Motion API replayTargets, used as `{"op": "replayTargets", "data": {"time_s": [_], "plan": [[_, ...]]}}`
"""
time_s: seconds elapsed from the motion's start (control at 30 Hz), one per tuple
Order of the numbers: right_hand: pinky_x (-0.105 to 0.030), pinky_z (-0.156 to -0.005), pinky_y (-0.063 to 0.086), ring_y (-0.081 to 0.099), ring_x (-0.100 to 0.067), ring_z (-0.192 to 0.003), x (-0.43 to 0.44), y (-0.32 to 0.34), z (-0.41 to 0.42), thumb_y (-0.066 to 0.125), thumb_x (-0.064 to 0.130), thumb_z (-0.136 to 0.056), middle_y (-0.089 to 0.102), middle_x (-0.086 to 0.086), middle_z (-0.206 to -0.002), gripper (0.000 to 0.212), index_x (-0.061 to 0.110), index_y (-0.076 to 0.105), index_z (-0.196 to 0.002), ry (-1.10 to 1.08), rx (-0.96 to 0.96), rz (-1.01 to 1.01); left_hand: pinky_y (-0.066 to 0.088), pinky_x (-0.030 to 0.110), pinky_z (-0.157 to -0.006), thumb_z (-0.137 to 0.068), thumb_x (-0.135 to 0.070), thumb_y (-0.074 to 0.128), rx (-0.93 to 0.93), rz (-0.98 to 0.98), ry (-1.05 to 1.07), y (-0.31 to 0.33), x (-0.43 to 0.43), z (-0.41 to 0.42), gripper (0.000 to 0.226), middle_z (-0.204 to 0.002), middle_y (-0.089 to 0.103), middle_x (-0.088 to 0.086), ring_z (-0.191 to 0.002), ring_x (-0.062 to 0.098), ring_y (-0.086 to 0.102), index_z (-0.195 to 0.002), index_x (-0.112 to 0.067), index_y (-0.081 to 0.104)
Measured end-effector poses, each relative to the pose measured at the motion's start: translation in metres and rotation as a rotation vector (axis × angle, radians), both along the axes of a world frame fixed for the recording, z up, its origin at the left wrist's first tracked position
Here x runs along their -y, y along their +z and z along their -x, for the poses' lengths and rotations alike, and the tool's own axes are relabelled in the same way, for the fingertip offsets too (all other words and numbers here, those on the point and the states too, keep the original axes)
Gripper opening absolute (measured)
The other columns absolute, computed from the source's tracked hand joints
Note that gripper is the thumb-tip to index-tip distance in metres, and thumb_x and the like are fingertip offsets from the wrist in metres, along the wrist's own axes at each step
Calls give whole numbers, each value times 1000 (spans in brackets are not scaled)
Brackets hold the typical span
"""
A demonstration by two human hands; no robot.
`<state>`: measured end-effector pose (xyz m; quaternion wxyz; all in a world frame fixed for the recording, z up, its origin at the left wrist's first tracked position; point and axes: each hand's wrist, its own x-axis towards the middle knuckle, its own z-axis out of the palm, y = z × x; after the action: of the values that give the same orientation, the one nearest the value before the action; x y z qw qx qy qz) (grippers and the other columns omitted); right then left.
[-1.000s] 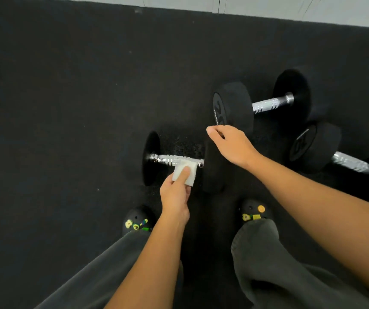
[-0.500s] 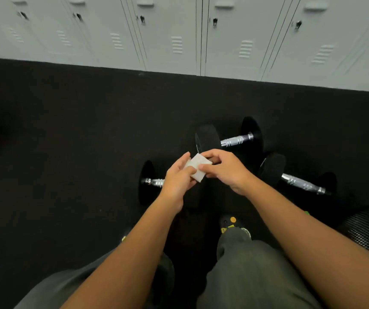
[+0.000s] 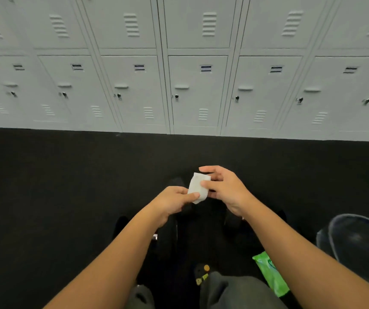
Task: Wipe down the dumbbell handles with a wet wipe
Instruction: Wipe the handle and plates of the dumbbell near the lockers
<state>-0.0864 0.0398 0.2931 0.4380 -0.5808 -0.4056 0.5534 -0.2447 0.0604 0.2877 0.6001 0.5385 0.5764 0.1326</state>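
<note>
A folded white wet wipe is held up in the air between both hands, above the black floor. My left hand pinches its lower edge with thumb and fingers. My right hand grips its right side with thumb and fingertips, the other fingers spread. The black dumbbells lie on the floor below my arms and are mostly hidden; a dark weight end and a sliver of a chrome handle show by my left forearm.
Grey lockers line the wall ahead across the black rubber floor. A green wet-wipe pack lies on the floor at the lower right, beside a dark round bin. My shoe and grey trouser legs fill the bottom edge.
The wipe came off the dumbbell handle and both hands took hold of it. The view tilted up, the lockers came into sight and the dumbbells dropped beneath my arms.
</note>
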Motion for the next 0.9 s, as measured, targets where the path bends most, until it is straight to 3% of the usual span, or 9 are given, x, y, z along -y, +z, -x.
{"op": "replayTargets", "data": {"time_s": [0.13, 0.23, 0.37, 0.6, 0.77, 0.9], "plan": [[-39, -85, 56, 61, -24, -106, -8, 6, -15, 57, -2, -87, 59, -10, -108, 32, 18, 61, -112, -36, -1, 19, 46, 35, -82, -85, -33, 65, -1, -96, -17, 4, -10, -15, 33, -100, 68, 19, -84, 22, 57, -96, -3, 69], [-35, -83, 56, 61, -23, -104, -18, 5, -27, 58, 2, -88, 58, -9, -107, 35, 14, 57, -120, -31, -58, 69, 43, 31, -74, -87, -31, 63, -28, -193, -79, 3, -23, -24, 25, -89, 64, 10, -79, 18, 55, -91, -7, 68], [-32, -88, 54, 63, -19, -106, -33, -8, -38, 63, 15, -87, 65, -9, -114, 30, 9, 60, -117, 93, -36, 212, 47, 28, -74, -89, -32, 61, -59, -266, -173, -10, -42, -33, 14, -88, 65, 2, -80, 14, 58, -88, -18, 66], [-31, -84, 55, 65, -18, -103, -63, -48, -47, 68, 14, -83, 67, -8, -111, 34, 10, 60, -115, 104, -150, 377, 49, 38, -79, -81, -43, 65, -242, -375, -239, -49, -83, -43, 15, -81, 63, -6, -79, 14, 58, -78, -29, 61], [-36, -91, 53, 65, -22, -107, -88, -81, -49, 61, 14, -88, 66, -11, -116, 33, 10, 57, -121, 101, -283, 416, 40, 21, -60, -79, -42, 69, -241, -367, -250, -80, -115, -44, 22, -77, 58, -6, -70, 9, 52, -82, -21, 62], [-36, -85, 56, 66, -25, -105, -109, -114, -51, 56, 11, -91, 64, -15, -118, 32, 9, 51, -123, 40, -397, 429, 42, 18, -60, -80, -39, 69, -213, -357, -194, -108, -139, -41, 25, -83, 63, -2, -74, 10, 56, -88, -16, 65]]}}
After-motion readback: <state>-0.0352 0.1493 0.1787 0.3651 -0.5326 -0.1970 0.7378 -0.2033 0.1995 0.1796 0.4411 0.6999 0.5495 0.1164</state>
